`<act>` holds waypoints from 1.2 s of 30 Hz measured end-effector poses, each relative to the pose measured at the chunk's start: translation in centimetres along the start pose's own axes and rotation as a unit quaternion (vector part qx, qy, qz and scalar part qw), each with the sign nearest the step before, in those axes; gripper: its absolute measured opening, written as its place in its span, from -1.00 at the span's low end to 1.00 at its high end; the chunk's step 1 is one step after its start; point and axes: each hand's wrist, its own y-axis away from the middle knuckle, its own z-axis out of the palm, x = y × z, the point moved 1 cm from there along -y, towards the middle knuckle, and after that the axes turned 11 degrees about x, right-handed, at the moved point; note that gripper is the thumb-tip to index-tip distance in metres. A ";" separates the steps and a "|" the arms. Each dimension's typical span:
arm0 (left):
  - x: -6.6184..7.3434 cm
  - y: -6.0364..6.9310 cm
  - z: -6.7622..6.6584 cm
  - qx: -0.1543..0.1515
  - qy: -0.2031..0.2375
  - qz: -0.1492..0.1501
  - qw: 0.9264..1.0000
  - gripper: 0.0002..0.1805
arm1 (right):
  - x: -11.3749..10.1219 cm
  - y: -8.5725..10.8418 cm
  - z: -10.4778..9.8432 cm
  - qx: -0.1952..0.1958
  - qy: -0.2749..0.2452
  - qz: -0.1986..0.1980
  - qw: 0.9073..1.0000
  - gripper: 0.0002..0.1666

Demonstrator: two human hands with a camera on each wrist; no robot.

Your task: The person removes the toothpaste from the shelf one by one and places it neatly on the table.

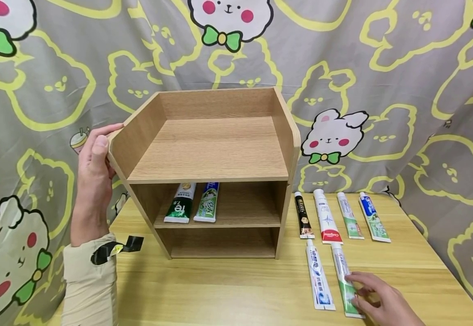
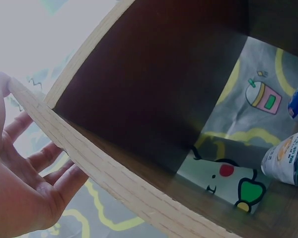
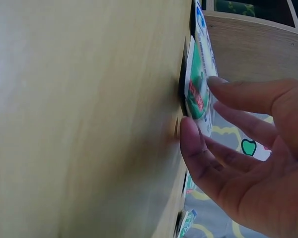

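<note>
My left hand (image 1: 95, 170) grips the left side panel of a wooden desktop shelf (image 1: 207, 149), its thumb at the edge and fingers along the outer face. In the left wrist view, the left hand (image 2: 35, 173) holds that panel edge. Two toothpaste tubes, a green-and-white one (image 1: 180, 203) and a blue-and-green one (image 1: 207, 203), lie on the middle level. My right hand (image 1: 379, 296) is at a green-and-white toothpaste tube (image 1: 344, 280) on the table. In the right wrist view, its fingers (image 3: 193, 141) are parted beside that tube (image 3: 196, 84); firm contact is unclear.
A white-and-blue toothpaste tube (image 1: 319, 276) lies left of the right hand's tube. Behind them is a row: a black tube (image 1: 303, 215), a Colgate tube (image 1: 327, 217), a slim green-white tube (image 1: 350, 216) and a blue-green tube (image 1: 374, 217). A patterned curtain (image 1: 252, 68) hangs behind the table.
</note>
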 end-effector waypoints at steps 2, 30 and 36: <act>0.0 0.0 0.0 0.001 0.002 -0.001 1.000 -0.55 | -0.3 0.0 0.0 0.013 0.003 0.004 1.000 -0.42; -0.1 -0.2 0.2 0.004 -0.005 0.005 1.000 -0.54 | -8.3 -0.6 1.6 0.187 -0.009 -0.180 0.966 -0.42; -0.2 0.0 0.0 0.006 -0.008 0.001 1.000 -0.54 | -10.5 -1.0 2.3 0.197 -0.004 -0.241 0.950 -0.35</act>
